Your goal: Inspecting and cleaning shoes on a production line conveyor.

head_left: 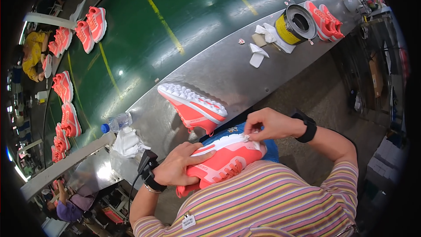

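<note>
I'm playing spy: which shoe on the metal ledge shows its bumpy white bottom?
The lone shoe between the bottle and the can. Its sole is in view; the pair beyond the can shows laces instead.

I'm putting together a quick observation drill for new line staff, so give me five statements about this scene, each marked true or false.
1. The left hand grips a coral shoe. True.
2. The right hand reaches into the tin. False: the right hand is at the white sole edge of the gripped shoe.
3. The other shoe nearest the hands stands upright on its sole. False: that second shoe lies tipped over, its studded white sole showing.
4. A clear bottle with a blue cap lies on its side. True.
5. The tin on the metal ledge has a yellow outside. True.
</note>
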Motion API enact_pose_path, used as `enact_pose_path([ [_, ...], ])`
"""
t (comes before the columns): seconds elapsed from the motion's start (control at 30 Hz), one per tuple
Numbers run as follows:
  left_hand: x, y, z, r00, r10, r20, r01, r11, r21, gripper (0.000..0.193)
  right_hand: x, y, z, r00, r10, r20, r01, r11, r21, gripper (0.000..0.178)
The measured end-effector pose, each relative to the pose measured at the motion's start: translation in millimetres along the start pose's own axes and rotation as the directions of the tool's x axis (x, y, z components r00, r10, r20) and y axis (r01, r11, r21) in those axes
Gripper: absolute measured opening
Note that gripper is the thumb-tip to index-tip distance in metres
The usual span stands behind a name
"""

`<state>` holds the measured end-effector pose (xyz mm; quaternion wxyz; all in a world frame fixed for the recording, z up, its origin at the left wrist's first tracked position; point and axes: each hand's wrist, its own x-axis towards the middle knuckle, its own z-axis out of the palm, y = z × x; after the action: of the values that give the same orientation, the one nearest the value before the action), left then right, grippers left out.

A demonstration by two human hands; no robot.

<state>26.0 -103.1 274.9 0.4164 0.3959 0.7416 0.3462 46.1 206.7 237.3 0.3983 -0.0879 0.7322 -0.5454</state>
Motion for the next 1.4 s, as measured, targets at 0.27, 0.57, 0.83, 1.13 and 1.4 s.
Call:
enact_pose_path([
  [0.27, 2, -1, -1, 1.0, -0.025, 0.015, 0.025, 0.999, -0.041, 0.077, -1, 3, -1, 0.996, -0.083, 0.024, 0.076, 0.977, 0.2, 0.017],
  [0.57, -3, -1, 2, 0.998, 0.0, -0.058, -0.001, 1.0, -0.025, 0.077, 15, -6, -3, 0.994, -0.033, 0.108, 0.001, 0.959, 0.285, 0.013],
  [0.83, -19, 0, 15, 0.993, -0.061, -0.106, 0.058, 0.998, -0.032, 0.077, 24, -12, 3, 0.985, 0.074, 0.155, -0.102, 0.978, 0.184, 0.015],
  [1.13, -44, 5, 35, 0.943, -0.11, -0.315, 0.088, 0.993, -0.084, 0.074, 23, -29, -18, 0.986, 0.167, -0.017, -0.148, 0.913, 0.381, 0.011],
  [1.4, -50, 9, 55, 0.919, -0.129, -0.373, 0.099, 0.99, -0.097, 0.074, 38, -53, 11, 0.948, -0.261, 0.181, 0.295, 0.936, -0.193, 0.011],
])
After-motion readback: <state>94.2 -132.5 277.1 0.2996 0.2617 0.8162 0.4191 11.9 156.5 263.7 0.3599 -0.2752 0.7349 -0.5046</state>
